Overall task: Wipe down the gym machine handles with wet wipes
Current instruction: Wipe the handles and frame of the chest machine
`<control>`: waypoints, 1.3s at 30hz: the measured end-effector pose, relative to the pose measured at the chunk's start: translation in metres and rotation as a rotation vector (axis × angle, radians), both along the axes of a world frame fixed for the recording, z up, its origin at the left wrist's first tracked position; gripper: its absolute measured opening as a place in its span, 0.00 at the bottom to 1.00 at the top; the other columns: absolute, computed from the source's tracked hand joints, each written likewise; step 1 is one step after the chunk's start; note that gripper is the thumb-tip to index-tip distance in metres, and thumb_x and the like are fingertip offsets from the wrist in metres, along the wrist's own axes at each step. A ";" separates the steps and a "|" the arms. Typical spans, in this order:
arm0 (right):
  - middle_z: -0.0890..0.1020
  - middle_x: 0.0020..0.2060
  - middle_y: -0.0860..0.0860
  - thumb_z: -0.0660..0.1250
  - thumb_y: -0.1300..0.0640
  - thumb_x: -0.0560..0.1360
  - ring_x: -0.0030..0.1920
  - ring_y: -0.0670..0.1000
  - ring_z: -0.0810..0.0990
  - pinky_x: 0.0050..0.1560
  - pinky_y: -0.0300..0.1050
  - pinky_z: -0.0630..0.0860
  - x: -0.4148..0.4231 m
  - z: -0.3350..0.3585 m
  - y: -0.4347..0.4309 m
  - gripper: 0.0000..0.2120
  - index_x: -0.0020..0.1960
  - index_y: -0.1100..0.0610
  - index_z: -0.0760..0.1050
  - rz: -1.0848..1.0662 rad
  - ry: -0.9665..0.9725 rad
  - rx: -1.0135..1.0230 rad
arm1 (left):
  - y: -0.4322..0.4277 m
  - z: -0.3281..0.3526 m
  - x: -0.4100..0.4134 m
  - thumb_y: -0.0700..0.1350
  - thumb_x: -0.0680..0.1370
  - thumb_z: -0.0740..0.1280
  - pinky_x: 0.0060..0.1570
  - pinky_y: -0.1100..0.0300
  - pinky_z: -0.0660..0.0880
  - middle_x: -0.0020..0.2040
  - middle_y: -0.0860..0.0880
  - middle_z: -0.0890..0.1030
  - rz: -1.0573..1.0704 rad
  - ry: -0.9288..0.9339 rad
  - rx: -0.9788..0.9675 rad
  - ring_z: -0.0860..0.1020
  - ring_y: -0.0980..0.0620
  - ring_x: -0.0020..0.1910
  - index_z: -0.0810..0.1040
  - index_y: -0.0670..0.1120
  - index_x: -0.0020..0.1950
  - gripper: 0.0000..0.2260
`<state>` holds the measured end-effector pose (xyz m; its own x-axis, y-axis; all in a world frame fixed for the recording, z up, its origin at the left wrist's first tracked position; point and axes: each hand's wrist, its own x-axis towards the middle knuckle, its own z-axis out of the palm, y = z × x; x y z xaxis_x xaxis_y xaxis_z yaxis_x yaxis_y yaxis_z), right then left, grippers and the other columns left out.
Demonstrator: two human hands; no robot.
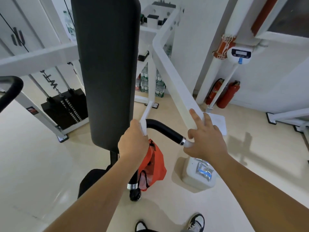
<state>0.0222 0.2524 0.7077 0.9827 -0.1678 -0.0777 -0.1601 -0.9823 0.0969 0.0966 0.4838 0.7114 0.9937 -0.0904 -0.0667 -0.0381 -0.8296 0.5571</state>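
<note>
Pale glossy flooring [33, 164] and white walls frame a gym corner, with a black weight stack [66, 106] standing in its white frame at the left. Just right of it rises the machine's tall black back pad [107, 64]. Below the pad's lower right edge, the left hand [133, 141] is closed in a fist around the bend of the black machine handle [164, 129], with a white wet wipe [143, 129] wrapped between palm and tube, its edge showing above the knuckles. From that fist the handle runs down to a chrome ring and a black end cap, and also arcs rightward to a second chrome ring. An orange bag [153, 163] hangs just beneath the left hand. Directly beyond the second ring, the right hand [205, 139] holds the end of the white frame arm [175, 81], thumb tucked under the white stub, index finger stretched along the beam; it touches no wipe. Below that hand a silver-blue wipes packet [204, 169] lies on a white container [197, 181]. Farther right, two red fire extinguishers [229, 94] stand against the wall.
</note>
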 end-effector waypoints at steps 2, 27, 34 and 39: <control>0.38 0.83 0.47 0.67 0.34 0.68 0.81 0.64 0.46 0.70 0.60 0.68 0.001 0.002 0.001 0.18 0.51 0.44 0.81 -0.001 0.012 -0.011 | 0.007 -0.015 -0.027 0.50 0.83 0.65 0.32 0.57 0.71 0.40 0.53 0.76 0.056 0.017 -0.088 0.76 0.54 0.34 0.64 0.49 0.59 0.12; 0.41 0.83 0.47 0.65 0.34 0.66 0.80 0.62 0.48 0.66 0.59 0.72 0.002 -0.002 0.003 0.19 0.49 0.43 0.81 -0.016 0.005 -0.083 | 0.070 -0.054 -0.071 0.45 0.72 0.78 0.31 0.56 0.78 0.34 0.43 0.77 0.106 1.069 -1.010 0.78 0.48 0.29 0.76 0.39 0.51 0.16; 0.39 0.83 0.46 0.66 0.34 0.67 0.81 0.62 0.45 0.67 0.59 0.71 0.002 -0.001 0.002 0.18 0.49 0.43 0.80 -0.020 0.021 -0.069 | 0.033 -0.026 -0.053 0.52 0.81 0.68 0.32 0.55 0.82 0.34 0.45 0.84 0.106 0.383 -0.410 0.83 0.52 0.28 0.74 0.47 0.49 0.10; 0.42 0.83 0.47 0.66 0.34 0.66 0.81 0.62 0.47 0.66 0.59 0.72 0.001 -0.003 0.002 0.18 0.47 0.44 0.82 -0.010 -0.011 -0.078 | 0.005 -0.002 0.024 0.48 0.80 0.67 0.36 0.45 0.85 0.35 0.44 0.86 0.023 0.375 -0.497 0.86 0.45 0.32 0.76 0.47 0.61 0.11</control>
<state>0.0231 0.2542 0.7044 0.9817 -0.1828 -0.0536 -0.1713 -0.9702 0.1717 0.1210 0.4885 0.7094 0.9128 -0.1792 -0.3669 0.2498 -0.4658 0.8489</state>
